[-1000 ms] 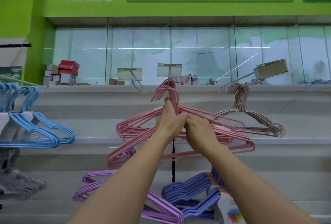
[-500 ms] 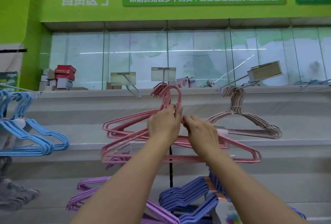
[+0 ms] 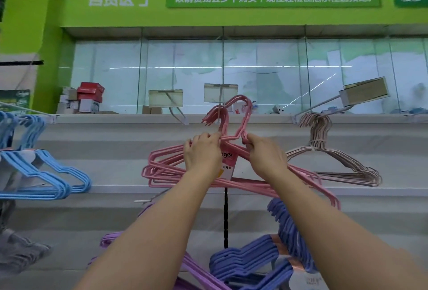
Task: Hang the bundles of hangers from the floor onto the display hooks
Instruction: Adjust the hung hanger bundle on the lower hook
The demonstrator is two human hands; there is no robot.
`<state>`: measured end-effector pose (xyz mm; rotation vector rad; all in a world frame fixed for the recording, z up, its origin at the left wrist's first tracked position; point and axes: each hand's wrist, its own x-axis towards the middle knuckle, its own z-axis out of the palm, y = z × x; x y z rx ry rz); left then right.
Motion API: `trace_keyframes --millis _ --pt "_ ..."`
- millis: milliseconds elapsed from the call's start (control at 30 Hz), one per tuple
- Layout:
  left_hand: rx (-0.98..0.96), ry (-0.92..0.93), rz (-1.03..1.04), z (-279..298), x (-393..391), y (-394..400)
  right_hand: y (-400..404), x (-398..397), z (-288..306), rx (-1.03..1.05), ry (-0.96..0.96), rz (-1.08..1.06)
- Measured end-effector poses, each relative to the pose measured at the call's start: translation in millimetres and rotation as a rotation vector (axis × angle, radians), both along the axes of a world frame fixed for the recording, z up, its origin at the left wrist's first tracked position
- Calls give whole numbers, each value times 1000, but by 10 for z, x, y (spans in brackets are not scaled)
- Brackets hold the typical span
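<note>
The pink bundle of hangers (image 3: 231,174) is held up in front of the white display wall (image 3: 115,169), at the height of the middle hook (image 3: 218,113). The left hand (image 3: 202,153) is closed around the necks of the bundle, just under one group of curved tops, and the right hand (image 3: 264,155) pinches the neck of a second group of tops, which stands a little higher and to the right. The first group seems to be already over the thin hook under the clear price holder (image 3: 220,92), but whether it really rests on the wire cannot be told.

For this step to be done well, all the curved tops should be brought together into one line before the weight is let go. The higher group in the right hand should be guided over the tip of the hook and pushed back toward the wall, while the bundle is kept level by the left hand. The paper label (image 3: 228,162) should not be caught between the necks. The grip should be loosened slowly, one hand after the other, so it can be felt if the bundle slides forward.

The beige hangers (image 3: 335,157) on the next hook, the blue hangers (image 3: 46,178) at the left, and the purple hangers (image 3: 203,275) and dark blue hangers (image 3: 250,259) below should not be knocked.
</note>
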<state>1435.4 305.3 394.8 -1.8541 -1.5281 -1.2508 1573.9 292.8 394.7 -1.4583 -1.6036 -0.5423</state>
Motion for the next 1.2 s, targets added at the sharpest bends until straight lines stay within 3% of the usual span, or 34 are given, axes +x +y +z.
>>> trace_keyframes --millis 167,400,633,933,1200 --pt "76 59 8 -130 40 141 21 31 -169 -12 25 -67" --pt "170 -83 12 83 -30 209 112 -84 121 -49 87 34" --pt "182 -163 15 100 -195 297 162 -284 240 -18 -26 -23" --pt "37 -142 12 -103 -320 389 212 -294 190 -118 -224 -10" --pt "-18 -78 -65 -142 -265 511 366 -138 -237 199 -252 -162"
